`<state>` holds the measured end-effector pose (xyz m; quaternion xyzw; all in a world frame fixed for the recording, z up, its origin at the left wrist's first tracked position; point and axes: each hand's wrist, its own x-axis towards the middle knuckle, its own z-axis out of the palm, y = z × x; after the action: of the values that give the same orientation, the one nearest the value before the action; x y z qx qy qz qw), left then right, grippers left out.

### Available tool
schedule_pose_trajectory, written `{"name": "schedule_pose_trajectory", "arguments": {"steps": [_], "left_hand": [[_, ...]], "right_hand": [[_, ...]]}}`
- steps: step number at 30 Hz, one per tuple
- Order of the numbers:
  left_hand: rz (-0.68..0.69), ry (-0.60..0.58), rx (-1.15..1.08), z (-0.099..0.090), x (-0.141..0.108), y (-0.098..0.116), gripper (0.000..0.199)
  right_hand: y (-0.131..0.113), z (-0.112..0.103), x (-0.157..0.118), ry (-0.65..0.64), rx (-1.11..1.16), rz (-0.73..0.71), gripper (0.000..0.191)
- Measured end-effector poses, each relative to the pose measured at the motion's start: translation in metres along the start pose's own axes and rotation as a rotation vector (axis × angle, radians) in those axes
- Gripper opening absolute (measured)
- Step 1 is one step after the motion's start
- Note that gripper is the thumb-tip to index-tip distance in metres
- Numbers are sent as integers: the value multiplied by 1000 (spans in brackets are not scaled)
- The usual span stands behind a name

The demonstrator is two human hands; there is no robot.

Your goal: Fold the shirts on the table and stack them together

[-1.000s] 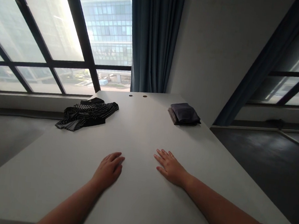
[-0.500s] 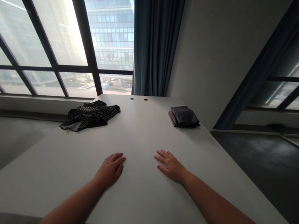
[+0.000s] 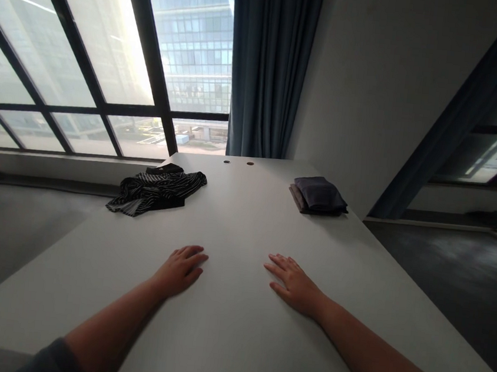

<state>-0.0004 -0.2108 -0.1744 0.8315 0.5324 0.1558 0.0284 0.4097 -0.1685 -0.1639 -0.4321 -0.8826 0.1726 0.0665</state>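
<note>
The table (image 3: 225, 325) in front of me looks smooth and matt white. At upper left, I see black striped cloth (image 3: 153, 188) with a slight sheen; at upper right, folded grey cloth (image 3: 319, 193), dull and soft. Behind them hangs a matt blue fabric curtain (image 3: 270, 64), beside glossy window glass (image 3: 100, 34).

The table (image 3: 236, 220) carries a crumpled garment (image 3: 157, 188) at the far left and a folded cloth stack (image 3: 318, 194) at the far right. The left hand (image 3: 180, 270) and right hand (image 3: 295, 285) rest apart on the near section, with a window (image 3: 97, 57) behind the table.
</note>
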Motion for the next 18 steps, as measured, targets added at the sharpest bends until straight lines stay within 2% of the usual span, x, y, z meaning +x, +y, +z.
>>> {"name": "schedule_pose_trajectory", "arguments": {"steps": [12, 15, 18], "left_hand": [[-310, 92, 154, 0, 82, -106, 37], [-438, 118, 261, -10, 102, -139, 41], [-620, 111, 362, -29, 123, -177, 51]], "right_hand": [[10, 5, 3, 36, 34, -27, 55], [11, 4, 4, 63, 53, -39, 51], [13, 3, 5, 92, 85, -49, 48]]}}
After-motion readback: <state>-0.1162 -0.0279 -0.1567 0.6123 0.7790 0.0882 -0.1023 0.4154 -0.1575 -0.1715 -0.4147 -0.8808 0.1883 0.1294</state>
